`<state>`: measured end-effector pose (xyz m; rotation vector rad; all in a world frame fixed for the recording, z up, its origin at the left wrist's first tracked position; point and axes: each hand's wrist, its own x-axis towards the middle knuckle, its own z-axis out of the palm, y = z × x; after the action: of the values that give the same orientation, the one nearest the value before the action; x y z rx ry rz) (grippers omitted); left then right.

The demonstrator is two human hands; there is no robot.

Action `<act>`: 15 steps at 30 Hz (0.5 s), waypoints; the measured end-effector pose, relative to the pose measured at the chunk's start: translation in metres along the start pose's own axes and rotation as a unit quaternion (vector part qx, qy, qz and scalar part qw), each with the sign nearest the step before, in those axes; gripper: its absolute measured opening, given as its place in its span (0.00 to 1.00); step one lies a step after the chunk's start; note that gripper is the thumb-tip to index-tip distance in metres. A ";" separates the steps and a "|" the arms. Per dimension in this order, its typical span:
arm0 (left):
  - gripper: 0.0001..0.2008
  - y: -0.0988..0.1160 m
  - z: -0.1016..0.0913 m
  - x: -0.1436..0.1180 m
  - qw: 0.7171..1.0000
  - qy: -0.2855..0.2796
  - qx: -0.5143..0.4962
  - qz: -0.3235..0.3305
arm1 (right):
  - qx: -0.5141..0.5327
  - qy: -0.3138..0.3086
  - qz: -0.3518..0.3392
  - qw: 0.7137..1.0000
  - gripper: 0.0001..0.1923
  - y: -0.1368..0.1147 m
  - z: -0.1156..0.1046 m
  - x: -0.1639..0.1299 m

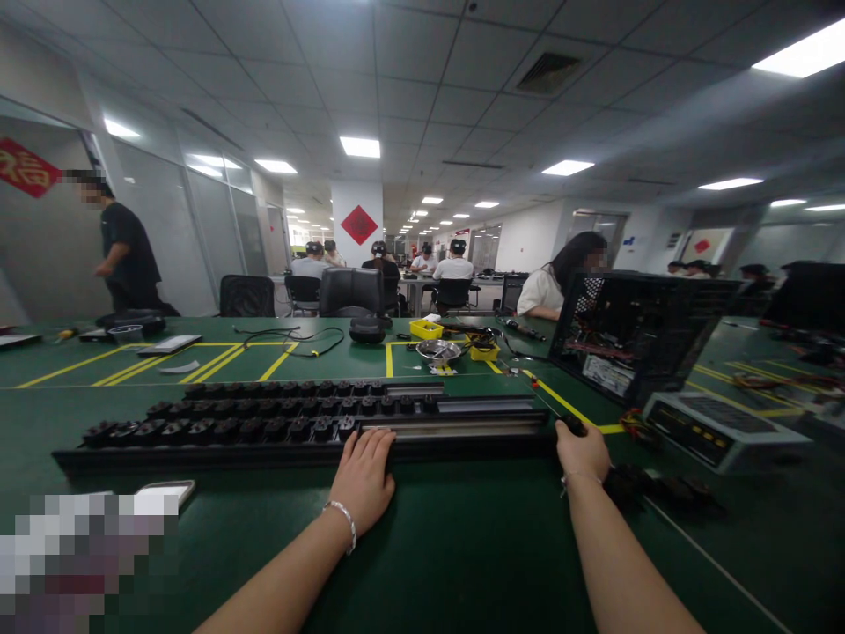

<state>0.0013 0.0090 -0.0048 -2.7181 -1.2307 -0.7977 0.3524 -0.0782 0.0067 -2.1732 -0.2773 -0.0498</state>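
Two of your hands rest on the nearest long black rail (455, 438), which lies crosswise in front of you on the green surface (462, 546), its long axis running left to right. Your left hand (363, 476) sits flat near the rail's middle, fingers spread and laid over its front edge, pressing rather than pinching. Your right hand (582, 450) is at the rail's right end, curled around something small and dark (573, 426) there; whether that grip is fully closed you cannot tell, since the back of the hand hides the fingers. The right hand is the nearer one to the rail's open end, and the row of parts lies to the left of both hands.

That row of dark round caps (224, 430) fills the left half of the rail, seated side by side, while the right half shows a bare pale channel. Two more rails (317, 388) lie parallel just behind, also loaded with caps. A loose pile of dark parts (650, 489) lies on the surface just right of your right wrist.
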 end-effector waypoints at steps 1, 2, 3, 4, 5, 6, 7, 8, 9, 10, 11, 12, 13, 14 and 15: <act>0.27 0.000 0.000 0.000 1.000 0.000 0.000 0.000 | -0.001 -0.002 0.004 1.000 0.29 0.000 0.000 0.000; 0.27 -0.001 0.000 0.000 1.000 0.001 0.000 0.000 | -0.002 -0.003 0.007 1.000 0.29 -0.001 0.000 0.000; 0.27 -0.001 0.000 0.000 1.000 0.001 0.000 0.000 | -0.001 -0.004 0.009 1.000 0.29 -0.001 0.000 -0.001; 0.27 -0.001 0.000 0.000 1.000 0.001 0.000 0.000 | 0.001 -0.003 0.010 1.000 0.29 -0.001 0.000 -0.001; 0.27 -0.001 0.000 0.000 1.000 0.000 0.000 0.000 | 0.004 -0.001 0.010 1.000 0.29 -0.002 0.000 -0.001; 0.27 -0.001 0.000 0.000 1.000 -0.001 0.000 0.000 | 0.009 -0.001 0.009 1.000 0.29 -0.002 0.000 -0.001; 0.27 -0.001 -0.001 0.000 1.000 -0.002 -0.001 0.000 | 0.013 -0.001 0.011 1.000 0.29 -0.002 -0.001 -0.001; 0.27 -0.001 -0.001 0.000 1.000 -0.003 -0.001 0.000 | 0.017 -0.001 0.014 1.000 0.29 -0.002 -0.001 -0.001; 0.27 -0.001 -0.001 0.000 1.000 -0.003 -0.001 0.000 | 0.021 -0.001 0.020 1.000 0.30 -0.002 -0.002 -0.001; 0.27 0.000 -0.001 -0.001 1.000 -0.003 0.000 0.000 | 0.024 0.000 0.027 0.999 0.30 -0.001 -0.003 0.000; 0.27 0.000 -0.001 -0.001 1.000 -0.003 0.000 0.000 | 0.025 0.000 0.034 0.999 0.30 -0.001 -0.004 0.001; 0.27 0.000 -0.001 -0.001 1.000 -0.003 0.001 0.000 | 0.026 0.002 0.041 0.999 0.30 0.000 -0.005 0.001; 0.27 0.000 -0.002 -0.001 1.000 -0.003 0.002 0.000 | 0.027 0.006 0.046 0.999 0.30 0.000 -0.007 0.002; 0.26 0.000 -0.002 -0.001 1.000 -0.003 0.003 0.000 | 0.028 0.009 0.051 0.998 0.30 0.001 -0.008 0.003; 0.26 0.000 -0.002 -0.001 1.000 -0.002 0.004 0.000 | 0.029 0.012 0.052 0.998 0.30 0.002 -0.009 0.003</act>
<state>0.0005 0.0076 -0.0037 -2.7151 -1.2306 -0.7872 0.3565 -0.0859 0.0105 -2.1237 -0.1486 -0.0092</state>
